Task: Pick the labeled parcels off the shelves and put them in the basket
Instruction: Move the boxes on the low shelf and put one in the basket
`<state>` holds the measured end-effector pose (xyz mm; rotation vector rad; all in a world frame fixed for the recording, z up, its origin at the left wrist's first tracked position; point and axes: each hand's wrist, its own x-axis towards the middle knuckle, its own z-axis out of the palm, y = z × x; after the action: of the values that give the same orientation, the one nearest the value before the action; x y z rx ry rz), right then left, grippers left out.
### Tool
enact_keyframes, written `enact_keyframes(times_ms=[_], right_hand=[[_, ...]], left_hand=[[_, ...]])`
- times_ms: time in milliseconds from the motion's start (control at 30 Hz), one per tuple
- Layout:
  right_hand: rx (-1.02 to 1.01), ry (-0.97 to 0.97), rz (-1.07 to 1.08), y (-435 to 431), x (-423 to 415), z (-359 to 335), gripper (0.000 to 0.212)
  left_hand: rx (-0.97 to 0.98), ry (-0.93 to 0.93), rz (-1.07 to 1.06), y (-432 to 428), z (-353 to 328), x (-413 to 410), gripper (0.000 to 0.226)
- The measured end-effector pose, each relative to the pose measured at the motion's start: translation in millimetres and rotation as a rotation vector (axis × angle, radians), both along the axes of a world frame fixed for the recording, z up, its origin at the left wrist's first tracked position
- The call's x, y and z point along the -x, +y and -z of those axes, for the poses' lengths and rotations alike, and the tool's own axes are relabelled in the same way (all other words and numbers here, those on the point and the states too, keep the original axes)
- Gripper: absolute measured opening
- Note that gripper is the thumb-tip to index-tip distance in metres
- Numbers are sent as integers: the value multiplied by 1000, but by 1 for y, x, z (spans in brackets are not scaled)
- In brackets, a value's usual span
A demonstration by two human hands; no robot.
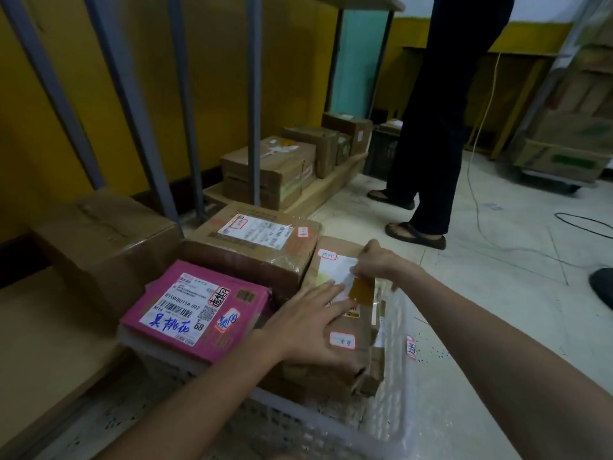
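While the left hand [308,327] is lying flat with its fingers straight and spread a little, it's pressing down on top of a brown parcel [356,330], fingertips reaching onto the parcel's white label [335,270]. The right hand [374,263] is doing the opposite: fingers curled in, pinching the far edge of that label right beside a shiny brown tape patch [361,290]. So that's one flat hand and one pinching hand, both on the same parcel.

That parcel is sitting at the right side of the white perforated basket [391,376], up against its wall. I'm counting two small red-edged stickers on its top.

Going outward, a pink parcel [199,313] is lying just to the left, touching the left wrist, with one big printed label and blue handwriting on it. Behind it a taped brown parcel [255,240] with its own label is sitting just beside the one being handled. Can't tell if that one is inside the basket or behind it. So three labelled parcels near the hands.

Further left, one plain cardboard box [106,234] is sitting on the low shelf. Farther back, a cluster of brown boxes [275,171] is sitting on the shelf between the grey posts [253,94]; they're too overlapped to count.

Another person [438,127] in dark trousers and sandals is standing on the tiled floor well apart from the basket
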<state>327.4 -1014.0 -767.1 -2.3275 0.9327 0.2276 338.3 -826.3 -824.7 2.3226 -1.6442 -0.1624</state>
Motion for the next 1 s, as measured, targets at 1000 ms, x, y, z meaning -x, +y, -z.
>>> enact_keyframes(times_ms=[1000], right_hand=[[458,-341,-1123,294,-198,28,67]], left_hand=[[387,162,-1254,311,-11,-54,60]])
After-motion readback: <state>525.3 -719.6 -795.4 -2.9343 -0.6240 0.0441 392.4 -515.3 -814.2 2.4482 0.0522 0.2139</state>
